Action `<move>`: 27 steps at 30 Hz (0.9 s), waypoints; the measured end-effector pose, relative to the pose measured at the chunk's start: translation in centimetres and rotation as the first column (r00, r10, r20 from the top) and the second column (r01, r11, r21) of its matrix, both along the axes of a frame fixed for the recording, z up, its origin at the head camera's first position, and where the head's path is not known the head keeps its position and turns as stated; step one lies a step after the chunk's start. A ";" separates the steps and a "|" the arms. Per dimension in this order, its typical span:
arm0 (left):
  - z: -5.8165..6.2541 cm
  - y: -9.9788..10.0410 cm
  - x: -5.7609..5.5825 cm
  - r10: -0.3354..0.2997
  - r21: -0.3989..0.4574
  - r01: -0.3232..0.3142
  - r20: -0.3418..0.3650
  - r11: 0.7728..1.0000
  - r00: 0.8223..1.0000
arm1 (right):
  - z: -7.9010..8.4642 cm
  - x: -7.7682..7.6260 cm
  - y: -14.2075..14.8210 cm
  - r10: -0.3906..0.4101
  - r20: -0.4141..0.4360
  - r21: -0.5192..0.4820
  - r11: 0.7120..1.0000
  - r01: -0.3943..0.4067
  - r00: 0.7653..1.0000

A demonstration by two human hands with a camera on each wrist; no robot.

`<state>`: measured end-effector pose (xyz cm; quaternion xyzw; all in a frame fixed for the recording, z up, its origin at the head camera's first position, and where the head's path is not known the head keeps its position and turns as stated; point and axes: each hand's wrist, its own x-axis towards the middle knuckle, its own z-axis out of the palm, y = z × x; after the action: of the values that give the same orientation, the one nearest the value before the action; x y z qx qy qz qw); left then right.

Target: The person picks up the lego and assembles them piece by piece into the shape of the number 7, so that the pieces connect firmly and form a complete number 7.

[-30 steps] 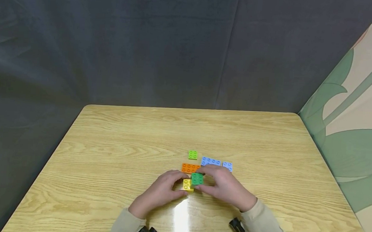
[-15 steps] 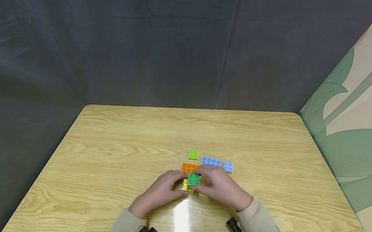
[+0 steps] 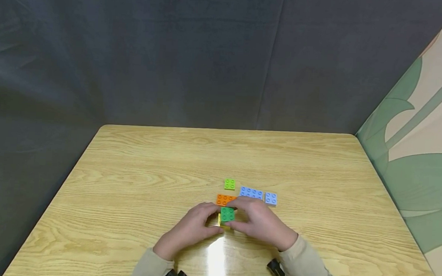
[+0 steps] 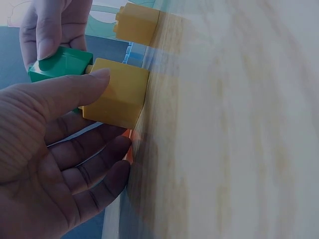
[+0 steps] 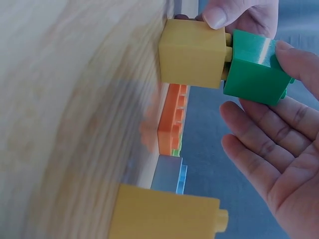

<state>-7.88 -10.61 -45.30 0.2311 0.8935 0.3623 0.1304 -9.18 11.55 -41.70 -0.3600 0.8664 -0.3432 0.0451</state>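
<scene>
My left hand (image 3: 189,227) pinches a yellow toy building brick (image 4: 117,97) between thumb and fingers, low against the table. Over its studs, the right hand (image 3: 265,223) holds a green four-stud brick (image 3: 227,214) by thumb and fingertips. The right wrist view shows the green brick slightly tilted on the yellow one, with yellow studs visible in the gap between them. From above, the green brick covers most of the yellow one. A second yellow brick (image 5: 167,214) stands on the table, hidden from the head view behind the right hand.
Just beyond the hands lie an orange brick (image 3: 223,200), a long blue brick (image 3: 251,192) partly covered by the right hand, a small blue brick (image 3: 271,198) and a lime green one (image 3: 230,184). The wooden table (image 3: 148,163) meets a dark curtain (image 3: 187,69) at the back.
The right hand has brought the green brick leftward and slightly nearer, from beside the yellow brick's right part to over it. The left hand stays in place on the yellow brick.
</scene>
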 end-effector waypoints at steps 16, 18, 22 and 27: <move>-0.2 -0.1 -0.1 -0.012 0.021 0.013 -0.023 1.000 1.000 | -0.1 0.0 -0.4 0.004 0.005 0.000 1.000 -0.004 1.000; -0.2 -0.1 -0.1 -0.013 0.024 0.014 -0.023 1.000 1.000 | -0.2 0.0 -0.4 0.004 -0.003 -0.004 1.000 -0.004 1.000; -0.2 -0.1 -0.1 -0.012 0.027 0.013 -0.024 1.000 1.000 | -0.4 0.1 -0.5 0.007 -0.031 -0.009 1.000 -0.007 0.999; -0.1 0.0 0.0 -0.009 0.033 0.010 -0.029 0.999 1.000 | -0.7 0.1 -0.6 0.006 -0.067 -0.003 1.000 -0.006 0.998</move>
<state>-7.90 -10.63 -45.45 0.2427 0.8880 0.3732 0.1155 -9.07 10.93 -42.42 -0.3739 0.8658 -0.3321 0.0168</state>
